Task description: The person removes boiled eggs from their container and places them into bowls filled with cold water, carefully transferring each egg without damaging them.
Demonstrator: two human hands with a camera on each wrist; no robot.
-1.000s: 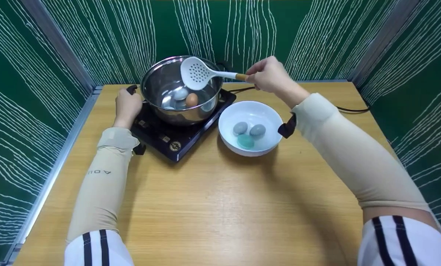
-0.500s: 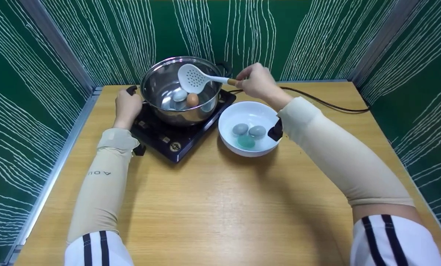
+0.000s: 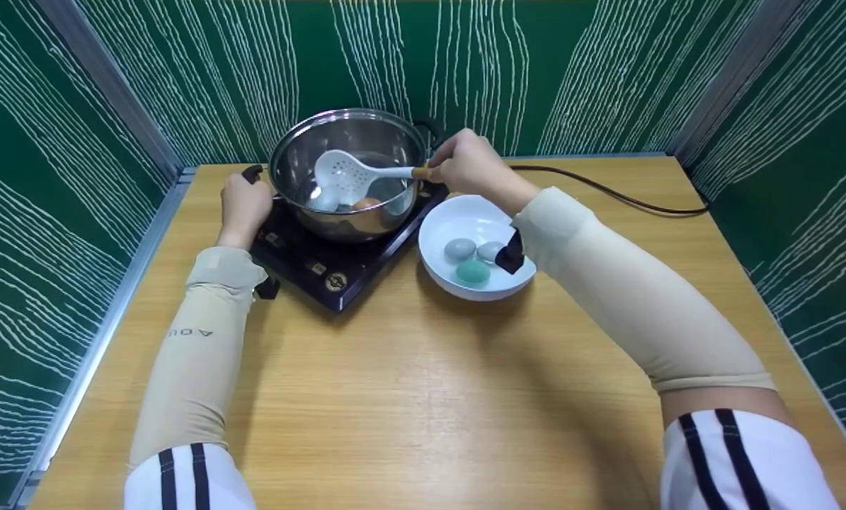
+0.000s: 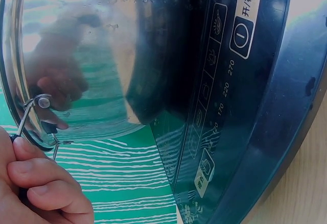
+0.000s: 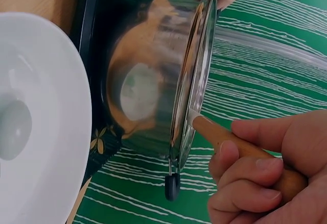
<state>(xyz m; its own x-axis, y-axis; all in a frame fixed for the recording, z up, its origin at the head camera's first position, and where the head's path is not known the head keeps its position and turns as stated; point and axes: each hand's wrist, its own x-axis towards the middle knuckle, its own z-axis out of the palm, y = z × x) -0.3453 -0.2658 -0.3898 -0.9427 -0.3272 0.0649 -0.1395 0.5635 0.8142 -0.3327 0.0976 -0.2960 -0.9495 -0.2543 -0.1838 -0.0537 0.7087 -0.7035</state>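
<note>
My left hand [image 3: 246, 205] grips the black side handle [image 3: 253, 173] of a steel pot [image 3: 352, 225]. My right hand [image 3: 469, 166] holds a white slotted skimmer [image 3: 343, 176] by its wooden handle [image 5: 225, 134]. The skimmer's head is lowered inside the pot, over the eggs. A brown egg [image 3: 366, 203] shows partly below it, and a pale egg [image 3: 322, 200] lies to its left, partly covered. Right of the pot stands a white bowl [image 3: 440, 280] with two greyish eggs [image 3: 459, 249] and a green egg [image 3: 472, 272]. The right wrist's black camera hides part of one grey egg.
The pot sits on a black induction cooker [image 3: 323, 273] with printed controls along its front. A dark cable [image 3: 607, 191] runs along the back right of the wooden table [image 3: 423, 397]. Green panels with white lines [image 3: 578, 78] enclose the back and sides.
My right hand has moved left and toward me, lowering the skimmer from above the pot down among the eggs. My left hand stays on the pot handle.
</note>
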